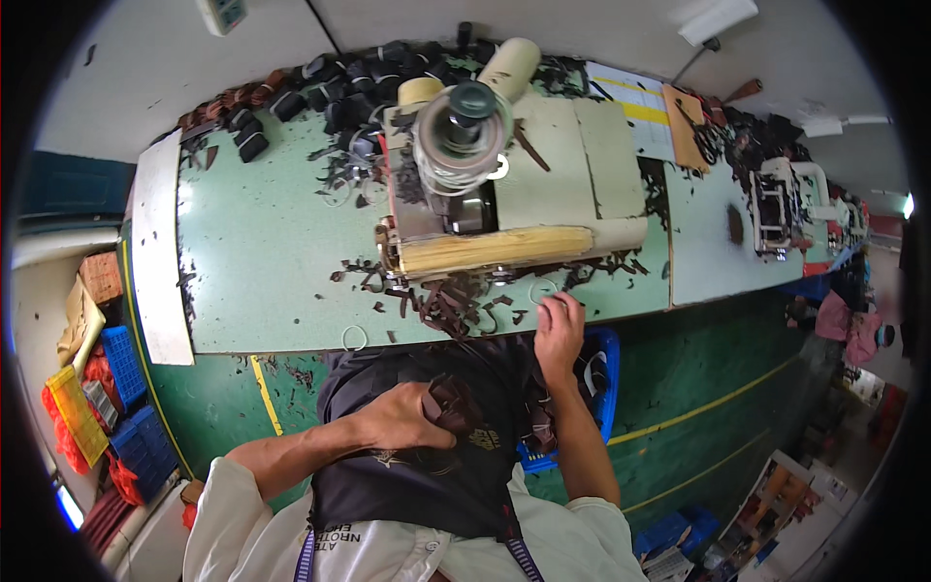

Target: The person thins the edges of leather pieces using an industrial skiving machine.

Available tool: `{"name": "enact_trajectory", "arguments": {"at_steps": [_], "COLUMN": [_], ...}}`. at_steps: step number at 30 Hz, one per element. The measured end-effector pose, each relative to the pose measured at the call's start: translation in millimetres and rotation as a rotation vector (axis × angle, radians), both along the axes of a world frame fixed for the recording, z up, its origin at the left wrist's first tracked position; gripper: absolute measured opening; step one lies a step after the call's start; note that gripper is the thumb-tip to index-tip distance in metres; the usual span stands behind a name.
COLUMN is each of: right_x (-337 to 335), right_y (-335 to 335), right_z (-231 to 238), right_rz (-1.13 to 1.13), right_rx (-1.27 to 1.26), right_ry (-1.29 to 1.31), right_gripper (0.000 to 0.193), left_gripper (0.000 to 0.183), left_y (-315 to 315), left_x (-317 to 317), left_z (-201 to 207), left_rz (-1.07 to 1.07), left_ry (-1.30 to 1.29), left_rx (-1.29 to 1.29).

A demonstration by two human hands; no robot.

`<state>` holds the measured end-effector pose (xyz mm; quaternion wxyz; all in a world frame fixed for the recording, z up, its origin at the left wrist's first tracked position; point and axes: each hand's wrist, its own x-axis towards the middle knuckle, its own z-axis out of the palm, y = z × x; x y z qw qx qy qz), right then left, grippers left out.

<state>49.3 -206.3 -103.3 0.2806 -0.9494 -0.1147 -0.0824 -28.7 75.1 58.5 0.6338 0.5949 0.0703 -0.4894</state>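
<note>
My left hand [402, 417] is closed round a stack of dark brown strips [452, 404], which look like leather, held over my apron-covered lap [388, 485]. My right hand [560, 335] reaches to the front edge of the green bench. Its fingertips are pinched together at the rim of a pale, thin ring like a rubber band [543, 283]. A second pale ring [354, 338] lies farther left near the bench edge. Loose dark brown scraps [451, 306] are heaped between the two rings, before the machine.
A cream bench machine [543, 184] with a long yellowish front roller [495, 250] stands ahead. Black bundles [349, 87] are piled at the back left. A blue basket [608, 388] sits by my right forearm. Scissors [706, 145] and another machine [786, 209] are at right.
</note>
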Motion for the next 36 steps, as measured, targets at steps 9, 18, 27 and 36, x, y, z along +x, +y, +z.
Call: {"name": "enact_trajectory", "arguments": {"at_steps": [9,18,27,36], "right_x": [-18,-27,-52,-46], "right_y": [64,89,102,67], "right_z": [84,141,134,168], "right_rz": [-0.104,0.135,-0.149,0.03], "right_rx": [0.474,0.536,1.075,2.233], "right_ry": [0.748,0.529,1.059,1.267], "right_gripper": [0.007,0.01,0.026,0.055], "left_gripper": [0.023,0.009,0.024,0.086], "left_y": [10,18,19,19], "left_x": [29,41,32,43], "left_z": [-6,23,11,32], "left_rz": [0.487,0.262,0.5,-0.113], "left_ry": [-0.059,0.018,-0.03,-0.903], "left_rx": [-0.065,-0.363,-0.312,0.306]}}
